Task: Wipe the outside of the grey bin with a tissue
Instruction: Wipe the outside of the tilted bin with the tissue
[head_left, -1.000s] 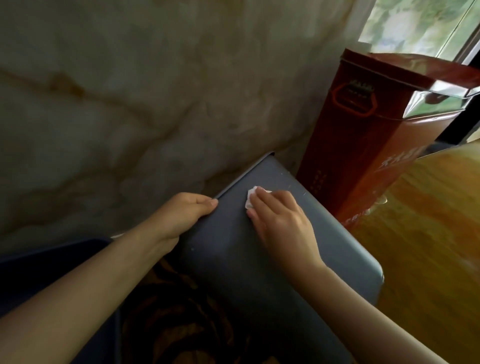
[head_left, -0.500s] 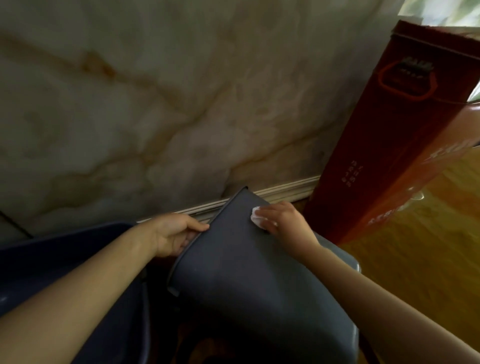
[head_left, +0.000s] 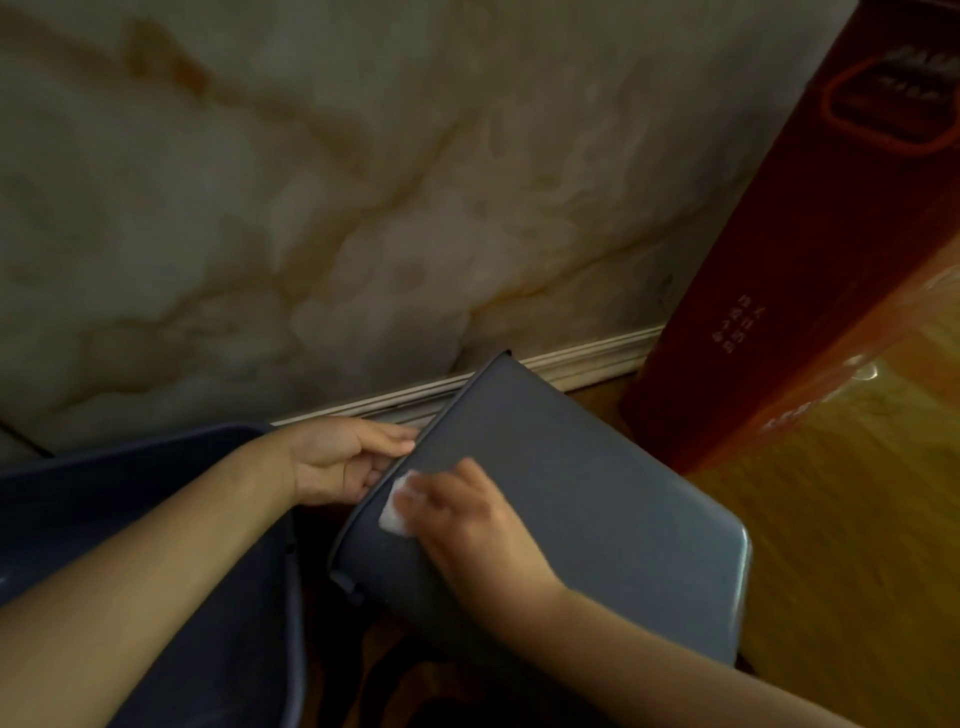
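While the left hand (head_left: 343, 460) is gripping the tilted grey bin (head_left: 571, 493) by its rim, the right hand (head_left: 467, 525) is pressing a white tissue (head_left: 393, 512) under curled fingers against the bin's outer wall, near that rim.

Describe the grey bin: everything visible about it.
The grey bin looks like smooth matte plastic, with rounded corners and a thin rim along its left edge. It is tipped over, one broad side facing up, near the skirting board beside a tall red box. The left hand steadies its rim; the right hand presses a white tissue onto the side near that rim.
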